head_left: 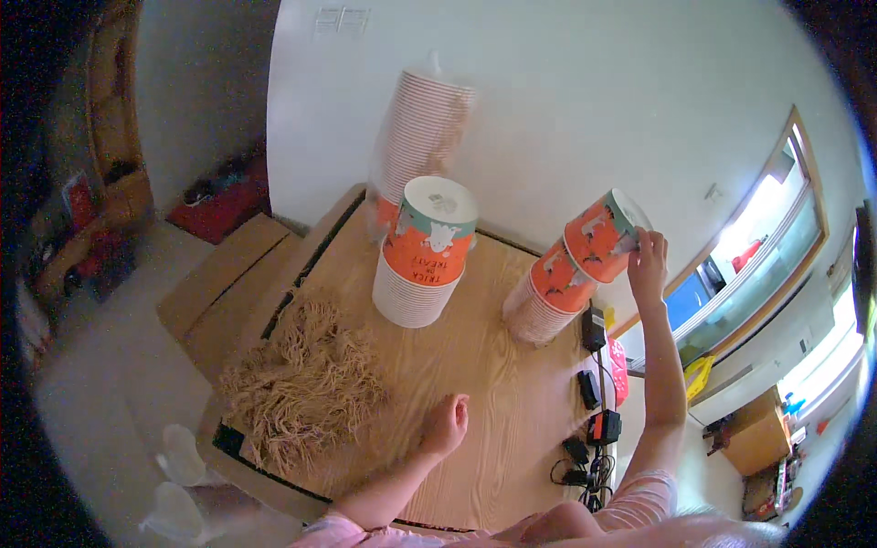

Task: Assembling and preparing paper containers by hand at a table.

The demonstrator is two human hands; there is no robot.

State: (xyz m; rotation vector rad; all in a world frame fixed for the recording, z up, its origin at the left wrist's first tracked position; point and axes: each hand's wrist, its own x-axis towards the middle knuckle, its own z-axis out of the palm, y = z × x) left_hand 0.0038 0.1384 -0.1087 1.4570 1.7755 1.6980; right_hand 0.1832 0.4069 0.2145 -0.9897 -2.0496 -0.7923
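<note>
Holding the top cup (598, 242) of the right stack (541, 315) with the right hand (648, 260): thumb and fingers closed at the edge of its pale base. Cup is upside down, orange with a green band, at the head of the stack near the table's far right. A second orange cup (559, 279) shows just below it; under that, a run of close-set pale rims. Whole stack looks leaning, though the lens bends things here.

Left hand (448, 426) apart from the cups, over the near middle of the table (484, 393); fingers folded into a loose fist, nothing visible in it. Pink sleeves on both arms.

Left of the right stack, well apart: the middle stack (422, 265), also base up, orange and green over white rims. Just behind it, a taller stack (426, 137) in clear wrapping, gathered at the top.

Near left of the table: a tan stringy heap (306, 388). Along the right edge: black adapters (603, 427) and tangled cables (596, 479), a red patterned item (618, 370) beside them. Beyond the left edge, cardboard (228, 283). Pale wall (566, 100) behind.
</note>
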